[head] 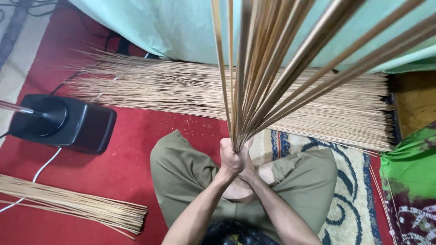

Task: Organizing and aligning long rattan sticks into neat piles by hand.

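Both hands are clasped together around the lower end of a bundle of thin sticks (268,72), held over the lap of a person sitting cross-legged on the floor. The left hand (232,159) is closed tight round the base of the bundle; the right hand (249,170) sits just behind and under it, mostly hidden, and seems to be wrapped round the same end, though the view does not show its fingers clearly.

The bundle stands nearly upright, its long axis running from the hands up towards the camera. The gripped end points down at the lap, and the free ends fan apart as they rise past the top edge of the view.

That fanning looks like the main risk. The sticks are pinched only at the bottom, so a looser grip could let outer ones slide out and drop onto the red carpet (131,159) or onto the large pile of sticks (190,90) lying crosswise ahead. The spread tips come close to the face and could poke it if the bundle tilts. A hard squeeze or twist might also snap the thin sticks. A black machine (68,122) stands well apart to the left, with a smaller pile of sticks (77,204) nearer.
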